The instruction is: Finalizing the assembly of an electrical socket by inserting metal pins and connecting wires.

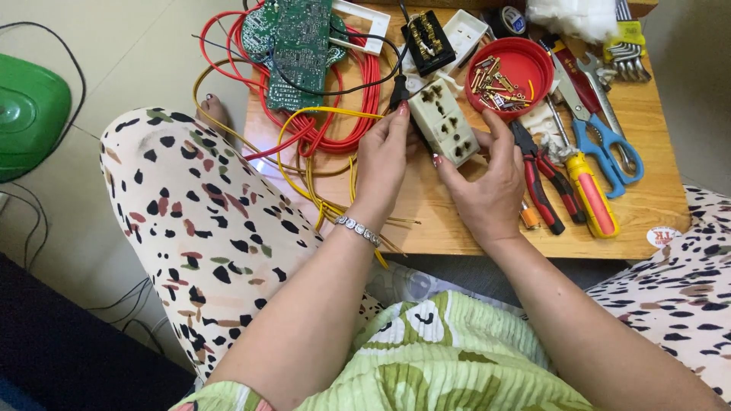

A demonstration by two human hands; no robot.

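Note:
A cream multi-socket power strip body (pixel 444 122) is held over a small wooden table (pixel 655 205). My left hand (pixel 383 156) grips its left side with fingertips at the upper corner, a bracelet on the wrist. My right hand (pixel 487 186) cups its lower right end, thumb along the side. A black wire (pixel 358 84) runs to the strip's top end. Red wires (pixel 358 114) and yellow wires (pixel 320 190) loop on the table just left of my left hand.
A green circuit board (pixel 301 46) lies on the red wires. A red bowl (pixel 509 72) of brass parts, red-handled pliers (pixel 542 190), a screwdriver (pixel 590 190), blue scissors (pixel 605 148) and wrenches (pixel 628 49) crowd the right. A green object (pixel 30 106) sits on the floor at left.

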